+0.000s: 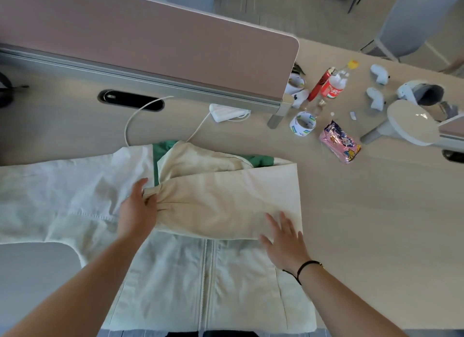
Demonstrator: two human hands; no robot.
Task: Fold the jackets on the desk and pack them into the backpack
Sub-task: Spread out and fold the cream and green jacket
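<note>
Nearest the camera, a cream jacket [211,281] lies front-up on the light wooden desk [376,223], its zipper [207,274] running straight toward the person. Its right sleeve [226,201] is folded across the chest. The left hand [136,211] pinches the cuff end of that sleeve, thumb and fingers curled round the bunched cloth. The right hand [283,238] lies flat on the sleeve's near edge, fingers straight and spread; a black cord bracelet [301,270] circles that wrist. The jacket's other sleeve [57,186] stretches out flat to the left. Green lining [163,148] shows at the collar, just beyond the folded sleeve.

Farther back, a white cable [140,113] loops from a dark cable port [130,100] toward a white charger [226,112]. To the right sit a roll of tape [302,123], a pink snack packet [340,142], a cola bottle [335,84] with a yellow cap, and a red can [320,84] (partly behind the bottle). White controllers [375,98] and a headset [419,91] lie beyond. A pinkish divider panel [140,35] stands along the desk's far edge. No backpack can be made out.
</note>
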